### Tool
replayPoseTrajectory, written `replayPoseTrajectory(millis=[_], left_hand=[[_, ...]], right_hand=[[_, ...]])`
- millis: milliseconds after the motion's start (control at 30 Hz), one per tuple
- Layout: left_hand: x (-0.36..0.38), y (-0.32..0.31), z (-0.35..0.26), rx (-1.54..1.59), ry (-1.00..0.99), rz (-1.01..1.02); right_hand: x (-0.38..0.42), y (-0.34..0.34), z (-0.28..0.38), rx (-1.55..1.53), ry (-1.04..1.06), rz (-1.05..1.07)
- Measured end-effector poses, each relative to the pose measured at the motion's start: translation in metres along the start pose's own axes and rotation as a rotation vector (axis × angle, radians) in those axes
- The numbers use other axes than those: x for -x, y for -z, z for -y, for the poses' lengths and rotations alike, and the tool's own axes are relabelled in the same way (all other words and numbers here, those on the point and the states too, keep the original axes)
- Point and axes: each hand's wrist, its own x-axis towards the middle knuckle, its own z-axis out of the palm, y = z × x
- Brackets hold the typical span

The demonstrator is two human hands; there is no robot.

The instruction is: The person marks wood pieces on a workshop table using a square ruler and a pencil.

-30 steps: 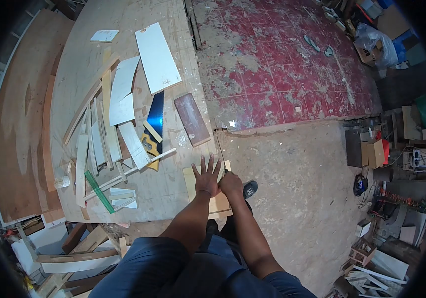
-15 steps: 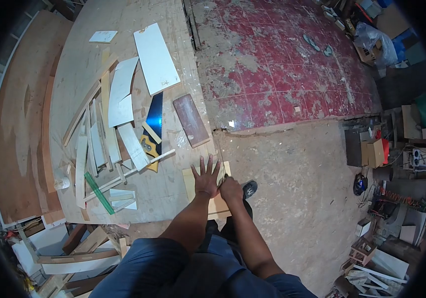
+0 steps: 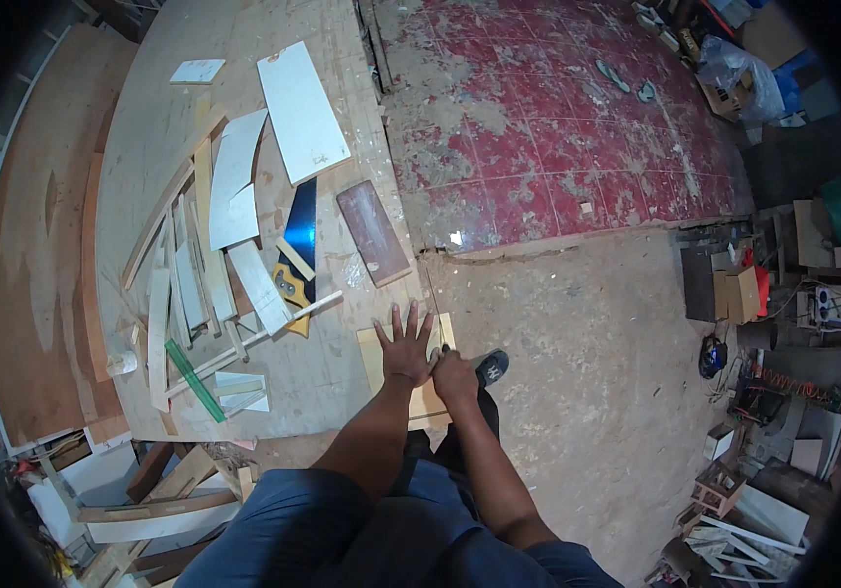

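My left hand [image 3: 404, 349] lies flat with spread fingers on a pale wooden board [image 3: 371, 355] at the table's right edge. Right beside it, my right hand [image 3: 455, 380] is closed at the board's right side. A small dark tip [image 3: 446, 349] sticks out past its fingers; the rest of what it holds is hidden. Beyond the hands lies a brown rectangular block [image 3: 373, 233]. Left of that block rests a handsaw with a blue blade [image 3: 301, 233] and a yellow handle [image 3: 290, 288].
White panels [image 3: 304, 113], thin wood strips [image 3: 166, 318] and a green strip [image 3: 195, 380] cover the left of the table [image 3: 322, 392]. My shoe [image 3: 492, 367] stands on the concrete floor [image 3: 577, 363]. Boxes [image 3: 737, 294] and scrap wood [image 3: 749, 539] line the right.
The view has shifted slightly, so the table items appear a little further left and up. Both hands keep about the same place on the board, and a bit more of the shoe shows.
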Motion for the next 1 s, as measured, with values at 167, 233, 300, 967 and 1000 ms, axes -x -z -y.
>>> replayPoseTrajectory(millis=[167,233,300,967,1000], left_hand=[[0.001,-0.010,0.001,0.006,0.002,-0.088],[0.000,-0.007,0.001,0.019,0.006,-0.080],[0.002,-0.008,-0.001,0.034,0.005,-0.064],[0.002,0.012,-0.004,-0.025,0.030,0.087],[0.003,0.009,-0.003,-0.027,0.026,0.088]], right_hand=[[0.028,-0.013,-0.024,0.003,-0.029,-0.055],[0.019,-0.019,-0.022,0.003,-0.042,-0.050],[0.002,-0.022,-0.017,-0.035,0.011,-0.063],[-0.051,-0.017,0.008,0.017,0.000,-0.023],[-0.046,-0.016,0.007,0.025,0.025,-0.030]])
